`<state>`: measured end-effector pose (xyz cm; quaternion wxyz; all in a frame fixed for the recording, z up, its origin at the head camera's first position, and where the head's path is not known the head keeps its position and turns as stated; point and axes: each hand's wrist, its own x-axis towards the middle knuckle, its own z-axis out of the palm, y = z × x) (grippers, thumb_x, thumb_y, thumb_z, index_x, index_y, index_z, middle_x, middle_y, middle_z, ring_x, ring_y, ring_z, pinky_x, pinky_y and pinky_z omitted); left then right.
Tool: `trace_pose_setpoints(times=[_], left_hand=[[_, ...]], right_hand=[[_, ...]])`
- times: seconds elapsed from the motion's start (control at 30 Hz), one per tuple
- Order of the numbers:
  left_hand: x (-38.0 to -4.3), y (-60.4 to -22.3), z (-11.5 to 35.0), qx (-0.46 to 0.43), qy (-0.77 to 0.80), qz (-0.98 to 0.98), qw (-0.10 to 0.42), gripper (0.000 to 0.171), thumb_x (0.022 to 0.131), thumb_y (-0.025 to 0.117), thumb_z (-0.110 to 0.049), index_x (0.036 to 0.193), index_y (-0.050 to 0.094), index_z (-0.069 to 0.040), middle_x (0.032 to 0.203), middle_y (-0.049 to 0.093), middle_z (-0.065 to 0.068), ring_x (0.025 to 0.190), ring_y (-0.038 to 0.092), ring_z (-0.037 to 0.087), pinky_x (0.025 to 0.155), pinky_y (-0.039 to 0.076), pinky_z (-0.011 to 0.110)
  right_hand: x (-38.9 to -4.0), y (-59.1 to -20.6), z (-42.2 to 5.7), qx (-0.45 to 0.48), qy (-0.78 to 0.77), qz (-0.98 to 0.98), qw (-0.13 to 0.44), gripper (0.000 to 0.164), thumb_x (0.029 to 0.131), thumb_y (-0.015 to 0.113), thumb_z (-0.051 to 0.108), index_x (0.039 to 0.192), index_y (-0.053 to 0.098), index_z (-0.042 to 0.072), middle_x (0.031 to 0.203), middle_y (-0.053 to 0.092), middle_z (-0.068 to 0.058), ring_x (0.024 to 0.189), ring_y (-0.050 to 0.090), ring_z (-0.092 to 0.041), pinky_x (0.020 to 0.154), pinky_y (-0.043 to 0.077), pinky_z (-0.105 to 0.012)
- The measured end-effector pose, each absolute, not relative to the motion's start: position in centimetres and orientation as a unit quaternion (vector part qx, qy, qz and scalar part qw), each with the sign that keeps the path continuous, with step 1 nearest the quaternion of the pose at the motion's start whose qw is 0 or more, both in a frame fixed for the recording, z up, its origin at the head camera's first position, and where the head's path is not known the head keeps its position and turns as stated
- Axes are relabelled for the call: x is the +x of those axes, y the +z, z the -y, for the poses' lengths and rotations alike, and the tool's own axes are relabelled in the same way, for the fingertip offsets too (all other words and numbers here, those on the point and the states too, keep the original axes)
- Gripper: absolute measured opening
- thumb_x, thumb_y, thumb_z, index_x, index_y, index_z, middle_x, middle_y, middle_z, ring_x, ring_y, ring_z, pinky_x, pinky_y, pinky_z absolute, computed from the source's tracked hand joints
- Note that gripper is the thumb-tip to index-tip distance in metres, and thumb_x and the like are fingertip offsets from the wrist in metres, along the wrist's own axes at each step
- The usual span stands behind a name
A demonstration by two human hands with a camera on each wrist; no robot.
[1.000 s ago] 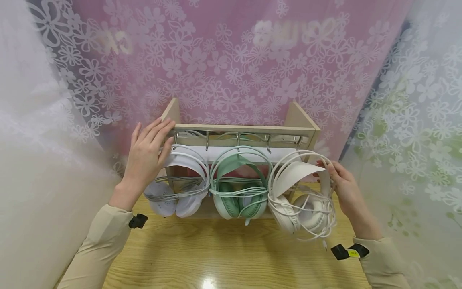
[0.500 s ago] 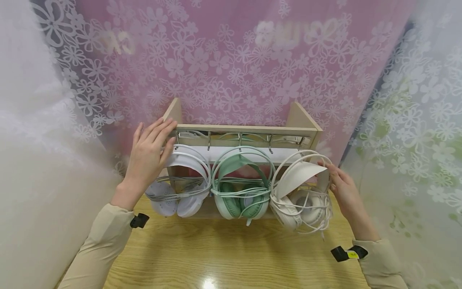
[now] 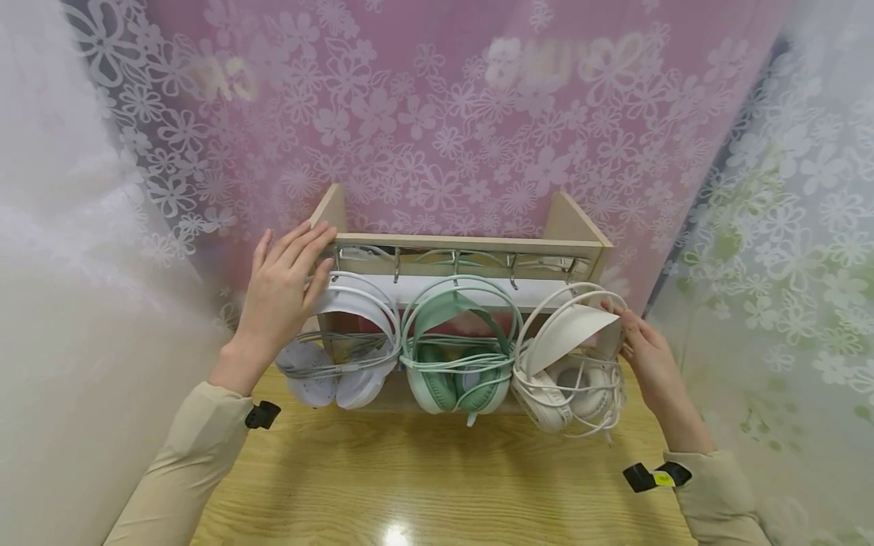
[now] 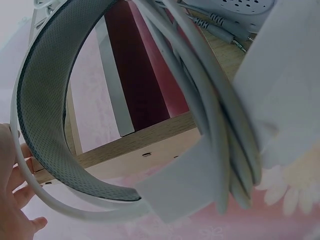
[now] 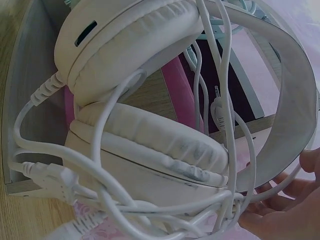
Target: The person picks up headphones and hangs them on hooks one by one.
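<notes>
My left hand [image 3: 276, 299] rests on the upper left corner of a wooden rack [image 3: 444, 242], fingers extended along its edge. Below that hand hang pale lavender headphones [image 3: 362, 383], their grey cable wound around them. At the rack's middle are green headphones [image 3: 432, 379] with a bundled cable. On the right, cream headphones [image 3: 542, 406] hang tilted at the last hook. With thumb and fingers my right hand [image 3: 652, 368] pinches the right side of their headband. The right wrist view shows their ear cups [image 5: 150, 140] and a loose tangle of white cable [image 5: 165, 207].
Metal hooks [image 3: 397, 267] line the rack under its top board. The rack stands on a wood-grain table [image 3: 410, 470]. Behind it hangs a pink flowered curtain [image 3: 437, 114], and pale sheeting [image 3: 785, 341] closes in the right side.
The cream headphones have shifted slightly up and left, and their dangling cable has drawn in. My right hand still grips the headband. My left hand stays at the rack's corner.
</notes>
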<state>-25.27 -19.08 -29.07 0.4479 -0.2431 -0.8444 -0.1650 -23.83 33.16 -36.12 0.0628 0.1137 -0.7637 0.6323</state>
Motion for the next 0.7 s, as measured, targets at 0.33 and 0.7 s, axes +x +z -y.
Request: trace_pose_setpoints(times=[0.33, 0.7], left_hand=[[-25.53, -29.25, 19.14, -0.246, -0.16, 0.843, 0.452, 0.044, 0.104, 0.055, -0.023, 0.146, 0.055, -0.011, 0.149, 0.055, 0.008, 0.143, 0.044, 0.029, 0.124, 0.014, 0.056], [-25.17, -29.3, 19.44, -0.256, -0.124, 0.855, 0.433, 0.064, 0.109, 0.03, -0.053, 0.154, 0.045, -0.01, 0.157, 0.045, 0.008, 0.149, 0.035, 0.028, 0.124, 0.01, 0.057]], right_hand=[[-23.42, -36.28, -33.17, 0.095, 0.625, 0.77, 0.088, 0.067, 0.107, 0.04, 0.048, 0.158, 0.033, 0.005, 0.157, 0.044, 0.01, 0.141, 0.039, -0.003, 0.098, 0.045, -0.013], [-23.21, -36.65, -32.83, 0.12, 0.646, 0.732, 0.181, 0.047, 0.109, 0.047, 0.029, 0.145, 0.053, 0.0, 0.119, 0.065, 0.018, 0.111, 0.059, 0.006, 0.088, 0.05, -0.01]])
